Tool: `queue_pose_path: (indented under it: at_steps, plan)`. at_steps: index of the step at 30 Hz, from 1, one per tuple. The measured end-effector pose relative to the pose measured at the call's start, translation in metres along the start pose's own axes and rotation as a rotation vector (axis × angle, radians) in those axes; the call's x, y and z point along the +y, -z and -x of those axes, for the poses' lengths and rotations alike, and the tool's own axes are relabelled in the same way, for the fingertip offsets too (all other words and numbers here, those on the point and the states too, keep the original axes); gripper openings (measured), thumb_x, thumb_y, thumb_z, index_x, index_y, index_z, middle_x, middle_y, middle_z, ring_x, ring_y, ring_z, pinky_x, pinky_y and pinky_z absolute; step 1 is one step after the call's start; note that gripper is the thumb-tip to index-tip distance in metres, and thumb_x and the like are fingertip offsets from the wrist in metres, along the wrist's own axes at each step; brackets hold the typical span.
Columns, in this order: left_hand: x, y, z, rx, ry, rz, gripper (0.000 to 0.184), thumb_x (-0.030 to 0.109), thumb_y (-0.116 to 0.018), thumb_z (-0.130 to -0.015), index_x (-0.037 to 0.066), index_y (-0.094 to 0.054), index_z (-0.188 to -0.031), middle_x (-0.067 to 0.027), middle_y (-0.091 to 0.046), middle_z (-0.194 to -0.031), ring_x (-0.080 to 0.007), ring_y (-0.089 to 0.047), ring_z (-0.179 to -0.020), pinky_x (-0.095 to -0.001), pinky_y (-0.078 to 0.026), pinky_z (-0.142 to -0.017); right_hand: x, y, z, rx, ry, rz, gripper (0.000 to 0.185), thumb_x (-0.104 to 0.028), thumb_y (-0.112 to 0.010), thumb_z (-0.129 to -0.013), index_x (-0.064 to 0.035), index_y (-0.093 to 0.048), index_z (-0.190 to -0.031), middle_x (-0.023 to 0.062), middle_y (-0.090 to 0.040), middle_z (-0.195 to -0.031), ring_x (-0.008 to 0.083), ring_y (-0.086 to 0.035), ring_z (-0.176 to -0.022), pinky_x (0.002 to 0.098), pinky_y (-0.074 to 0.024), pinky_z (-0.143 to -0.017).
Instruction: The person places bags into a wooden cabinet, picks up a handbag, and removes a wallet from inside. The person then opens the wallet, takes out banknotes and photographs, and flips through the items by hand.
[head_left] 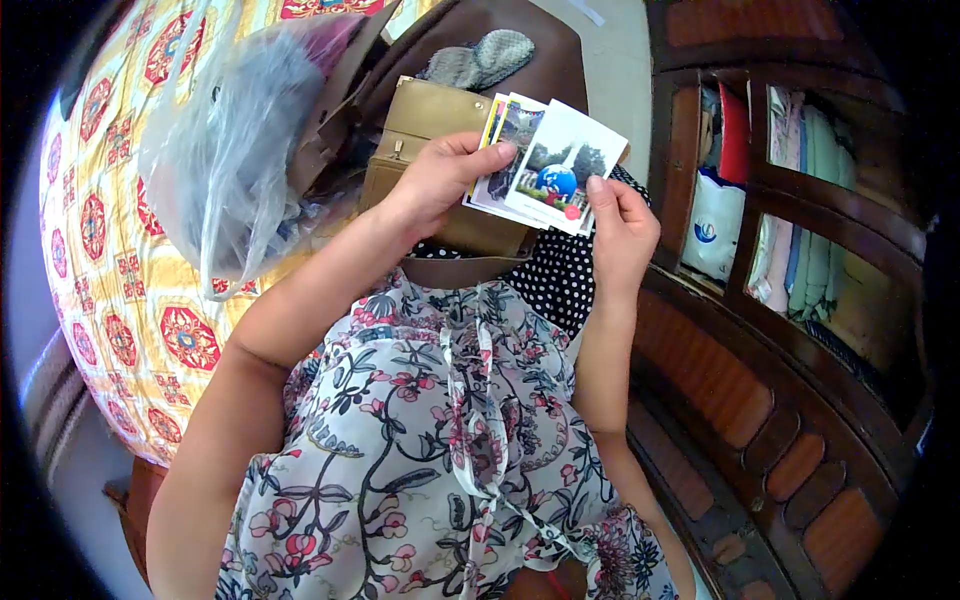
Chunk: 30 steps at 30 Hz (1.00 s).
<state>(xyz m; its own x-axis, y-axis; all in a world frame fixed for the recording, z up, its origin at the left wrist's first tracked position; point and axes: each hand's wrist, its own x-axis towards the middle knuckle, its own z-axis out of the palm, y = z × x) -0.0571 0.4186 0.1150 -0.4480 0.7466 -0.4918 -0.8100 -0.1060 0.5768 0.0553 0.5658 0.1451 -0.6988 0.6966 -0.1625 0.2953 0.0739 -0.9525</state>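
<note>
My left hand point(445, 178) grips the left side of a small stack of photo cards point(515, 130), its thumb lying on top. The front card point(575, 150), white-bordered with a blue globe shape, is pinched at its right edge by my right hand point(622, 225). It overlaps the others, which fan out to the left. Beneath the cards, an olive-tan wallet point(430, 108) lies on a brown bag point(545, 30) in my lap. Part of the wallet is hidden by my left hand and the cards.
On the left, a clear plastic bag point(235, 150) rests on a patterned yellow bedspread point(100, 230). A grey knitted item point(480, 62) lies on the brown bag. A dark wooden cabinet point(700, 380) holding folded cloths point(815, 170) stands on the right.
</note>
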Motion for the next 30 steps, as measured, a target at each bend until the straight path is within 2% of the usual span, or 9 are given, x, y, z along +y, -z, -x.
queue_pose_path:
  at_steps: [11,18,21,23,30]
  plan:
    - [-0.002,0.004,-0.004,-0.027,0.011,0.046,0.022,0.016,-0.054,-0.083,-0.001,-0.057,-0.097,-0.0076,-0.062,-0.089,-0.0134,-0.061,-0.077,-0.0278,-0.050,-0.070,0.002,0.004,-0.003,-0.058,-0.089,-0.198,0.013,-0.008,-0.057,-0.081,0.0043,-0.059,-0.085,0.0019,-0.059,-0.074,0.0048,-0.051,-0.062,0.0164,-0.0402,-0.056]
    - [-0.003,0.005,-0.005,-0.038,-0.009,-0.050,0.020,0.014,-0.058,-0.080,0.002,-0.059,-0.096,-0.0059,-0.062,-0.089,-0.0126,-0.060,-0.075,-0.0277,-0.050,-0.070,0.008,0.006,-0.002,-0.058,-0.032,-0.084,0.009,-0.007,-0.059,-0.079,0.0016,-0.058,-0.079,0.0000,-0.057,-0.069,0.0036,-0.048,-0.059,0.0163,-0.0385,-0.053]
    - [0.000,0.007,-0.005,-0.015,0.006,-0.018,0.020,0.015,-0.058,-0.080,0.003,-0.059,-0.096,-0.0053,-0.062,-0.088,-0.0127,-0.060,-0.076,-0.0283,-0.049,-0.071,0.006,0.009,-0.004,-0.018,0.017,-0.056,0.010,-0.009,-0.060,-0.079,0.0012,-0.058,-0.077,-0.0008,-0.055,-0.068,0.0033,-0.047,-0.058,0.0162,-0.0376,-0.052]
    - [0.002,0.010,-0.004,0.009,0.019,-0.004,0.020,0.015,-0.058,-0.080,0.003,-0.058,-0.096,-0.0051,-0.062,-0.088,-0.0128,-0.060,-0.076,-0.0288,-0.049,-0.072,0.008,0.019,-0.010,0.109,-0.015,-0.180,0.011,-0.010,-0.060,-0.078,0.0011,-0.058,-0.077,-0.0010,-0.055,-0.068,0.0035,-0.047,-0.059,0.0162,-0.0378,-0.053]
    - [0.004,0.018,-0.003,0.052,-0.009,-0.007,0.021,0.016,-0.057,-0.081,0.002,-0.058,-0.097,-0.0056,-0.062,-0.089,-0.0134,-0.060,-0.077,-0.0281,-0.048,-0.073,0.014,0.043,-0.019,0.265,-0.050,-0.257,0.009,-0.006,-0.060,-0.077,0.0020,-0.057,-0.078,0.0029,-0.057,-0.070,0.0062,-0.050,-0.062,0.0180,-0.0409,-0.056]
